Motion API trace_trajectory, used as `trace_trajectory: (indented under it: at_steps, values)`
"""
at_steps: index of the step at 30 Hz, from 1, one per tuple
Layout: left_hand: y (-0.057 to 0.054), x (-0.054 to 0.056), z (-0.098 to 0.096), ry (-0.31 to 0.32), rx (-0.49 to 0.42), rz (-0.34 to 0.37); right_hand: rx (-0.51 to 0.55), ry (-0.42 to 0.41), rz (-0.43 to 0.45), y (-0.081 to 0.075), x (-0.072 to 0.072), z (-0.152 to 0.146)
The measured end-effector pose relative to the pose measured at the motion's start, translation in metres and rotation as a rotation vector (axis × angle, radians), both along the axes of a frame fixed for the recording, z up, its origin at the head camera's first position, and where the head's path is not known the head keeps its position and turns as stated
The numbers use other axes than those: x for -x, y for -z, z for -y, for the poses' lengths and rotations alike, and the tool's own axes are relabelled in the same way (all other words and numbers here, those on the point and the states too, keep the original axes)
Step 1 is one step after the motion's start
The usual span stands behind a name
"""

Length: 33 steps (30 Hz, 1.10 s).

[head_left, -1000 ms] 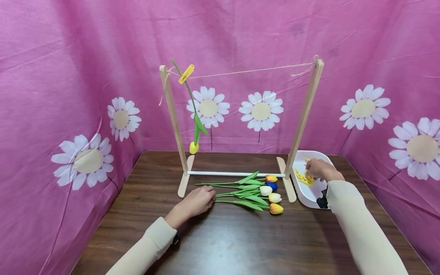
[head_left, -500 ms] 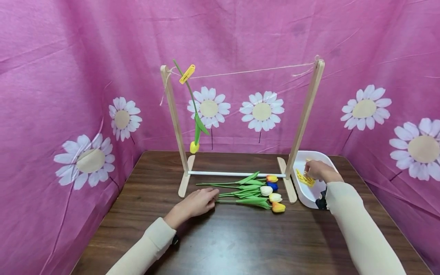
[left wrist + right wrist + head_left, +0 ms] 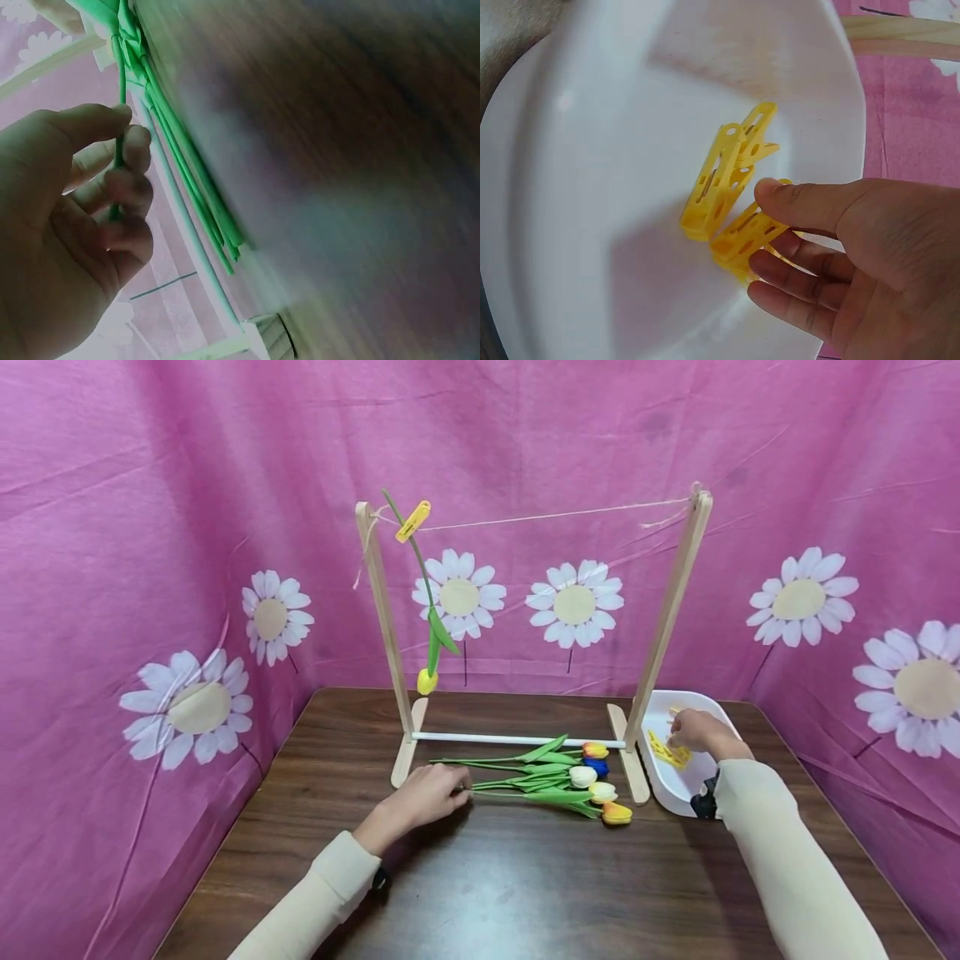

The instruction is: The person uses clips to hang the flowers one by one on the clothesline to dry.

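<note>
Green stem point(image 3: 120, 112) is lying pinched between thumb and curled fingers of the left hand point(image 3: 420, 797), at 9 o'clock of the tulips point(image 3: 577, 777) on the table point(image 3: 510, 885). Right hand point(image 3: 693, 731) is reaching into the white bowl point(image 3: 678, 785) at 3 o'clock, thumb and fingers closing on a yellow clothespin point(image 3: 742, 236).

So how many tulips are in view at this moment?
6 tulips: one yellow tulip hangs head down, pegged to the string; five lie on the table, with heads orange, blue, white, cream and orange-yellow. More may be hidden.
</note>
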<state>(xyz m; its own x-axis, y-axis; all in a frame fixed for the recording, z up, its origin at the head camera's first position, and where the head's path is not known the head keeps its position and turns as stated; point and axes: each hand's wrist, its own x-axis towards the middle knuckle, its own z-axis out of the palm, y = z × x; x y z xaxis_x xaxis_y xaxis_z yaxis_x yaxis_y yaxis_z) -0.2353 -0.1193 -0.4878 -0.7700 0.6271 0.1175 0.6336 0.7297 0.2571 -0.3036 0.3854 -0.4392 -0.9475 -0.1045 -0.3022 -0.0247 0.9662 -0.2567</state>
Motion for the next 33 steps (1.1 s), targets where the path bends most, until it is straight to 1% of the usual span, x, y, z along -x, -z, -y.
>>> trace_trajectory:
  at_steps: [3,6,9,11,13,16,21,25,26,28,31,33]
  values:
    - [-0.003,0.001,0.002,-0.018,-0.05,0.059,0.011,-0.001,-0.041,-0.002,0.001,-0.002]
    - [-0.008,0.003,0.005,-0.012,-0.119,0.125,0.015,0.008,-0.067,-0.004,0.001,-0.004]
    - [-0.014,0.004,0.007,-0.005,-0.192,0.149,0.016,0.024,-0.077,-0.006,0.003,-0.004]
    - [-0.018,0.004,0.009,-0.001,-0.244,0.15,0.017,0.044,-0.082,-0.008,0.002,-0.003]
    - [-0.021,0.005,0.01,-0.002,-0.315,0.18,0.023,0.067,-0.094,-0.01,0.001,-0.002]
    - [-0.025,0.004,0.011,-0.018,-0.437,0.276,0.035,0.087,-0.131,-0.014,-0.001,0.0]
    - [-0.033,0.002,0.011,-0.079,-0.615,0.455,0.057,0.083,-0.213,-0.023,-0.003,0.003]
    - [-0.038,0.002,0.009,-0.098,-0.747,0.579,0.078,0.074,-0.246,-0.031,-0.004,0.006]
    - [-0.04,0.002,0.009,-0.1,-0.78,0.598,0.085,0.071,-0.257,-0.033,-0.005,0.007]
    - [-0.042,0.002,0.007,-0.1,-0.834,0.604,0.108,0.068,-0.271,-0.037,-0.006,0.009]
    - [-0.045,0.002,0.004,-0.092,-0.898,0.573,0.144,0.085,-0.294,-0.045,-0.008,0.013]
    - [-0.046,0.003,0.002,-0.056,-0.934,0.542,0.174,0.108,-0.303,-0.05,-0.009,0.016]
